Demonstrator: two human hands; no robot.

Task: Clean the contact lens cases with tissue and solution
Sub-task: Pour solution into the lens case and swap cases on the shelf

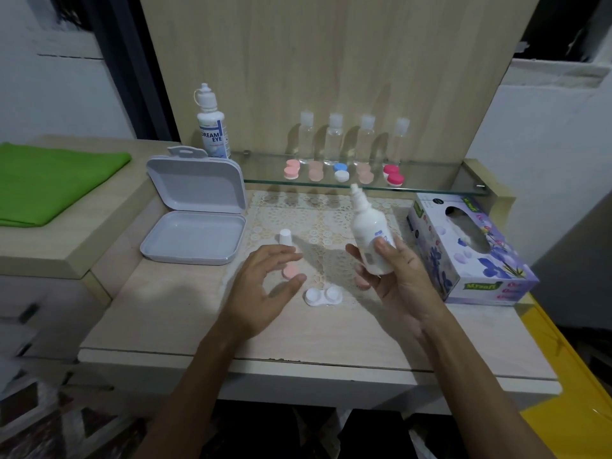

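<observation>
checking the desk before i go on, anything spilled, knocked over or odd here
No spill shows. The white lens case lies open, its pink caps loose beside it, and the bottle's cap stands apart while the right hand holds the solution bottle.

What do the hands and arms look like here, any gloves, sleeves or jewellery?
Both are bare. The left hand and right hand wear no gloves, and no rings, watch or wristband are visible. Both forearms are uncovered to the bottom frame edge, with no sleeve in view.
</observation>
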